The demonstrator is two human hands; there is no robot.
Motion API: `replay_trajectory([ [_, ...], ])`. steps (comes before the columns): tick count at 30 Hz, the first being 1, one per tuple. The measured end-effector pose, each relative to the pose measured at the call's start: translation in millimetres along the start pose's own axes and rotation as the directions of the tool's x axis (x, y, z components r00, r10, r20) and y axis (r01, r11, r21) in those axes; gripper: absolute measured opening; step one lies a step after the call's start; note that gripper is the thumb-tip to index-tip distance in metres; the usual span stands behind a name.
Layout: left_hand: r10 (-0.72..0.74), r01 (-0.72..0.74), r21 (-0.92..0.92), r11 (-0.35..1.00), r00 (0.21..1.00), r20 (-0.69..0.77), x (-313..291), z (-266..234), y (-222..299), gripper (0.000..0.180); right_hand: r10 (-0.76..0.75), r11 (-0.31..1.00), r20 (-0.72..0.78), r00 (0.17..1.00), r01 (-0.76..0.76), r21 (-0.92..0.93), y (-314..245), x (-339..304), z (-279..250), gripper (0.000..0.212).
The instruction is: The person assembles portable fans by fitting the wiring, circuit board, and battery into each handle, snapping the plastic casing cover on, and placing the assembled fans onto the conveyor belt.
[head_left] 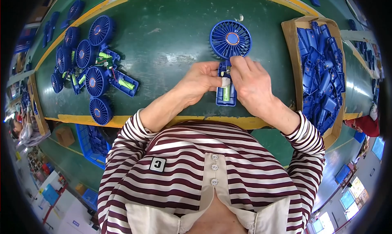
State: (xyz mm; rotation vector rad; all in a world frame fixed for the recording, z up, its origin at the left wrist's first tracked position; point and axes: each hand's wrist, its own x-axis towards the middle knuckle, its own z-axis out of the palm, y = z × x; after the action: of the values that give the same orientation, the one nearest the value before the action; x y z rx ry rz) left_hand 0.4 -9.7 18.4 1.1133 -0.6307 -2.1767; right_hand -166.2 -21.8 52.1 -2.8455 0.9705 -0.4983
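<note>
Yellow-edged green table, bright windows

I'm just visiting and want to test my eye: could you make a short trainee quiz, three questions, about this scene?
1. True or false: the left hand and right hand are both at the same blue handheld fan.
2. Multiple choice: what colour is the battery cell in its open handle? A) red B) light green C) black
3. Fill in: the cardboard box of blue plastic casing parts stands on the person's ____ side.

Key: 1. true; 2. B; 3. right
</note>
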Motion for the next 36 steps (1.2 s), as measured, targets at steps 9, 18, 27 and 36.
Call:
replay_trajectory([
  [9,0.025,-0.025,0.010,1.000,0.999,-0.034,1,4,-4,0.026,0.054,0.994,-0.080,0.995,-0.046,0.098,3,-11,15,0.023],
  [18,-0.073,0.067,-0.110,0.992,0.996,-0.054,-1,7,9,0.021,0.088,0.985,-0.172,0.981,-0.060,0.164,5,-15,12,0.023],
  [27,-0.042,0.044,0.086,0.995,0.999,-0.025,7,1,9,0.019,0.069,0.989,-0.146,0.987,-0.049,0.140,8,-12,5,0.017],
  [36,0.264,-0.259,0.075,0.963,0.963,-0.052,1,3,3,0.020,0.373,0.899,-0.377,0.848,-0.230,0.372,-1,-18,11,0.035],
])
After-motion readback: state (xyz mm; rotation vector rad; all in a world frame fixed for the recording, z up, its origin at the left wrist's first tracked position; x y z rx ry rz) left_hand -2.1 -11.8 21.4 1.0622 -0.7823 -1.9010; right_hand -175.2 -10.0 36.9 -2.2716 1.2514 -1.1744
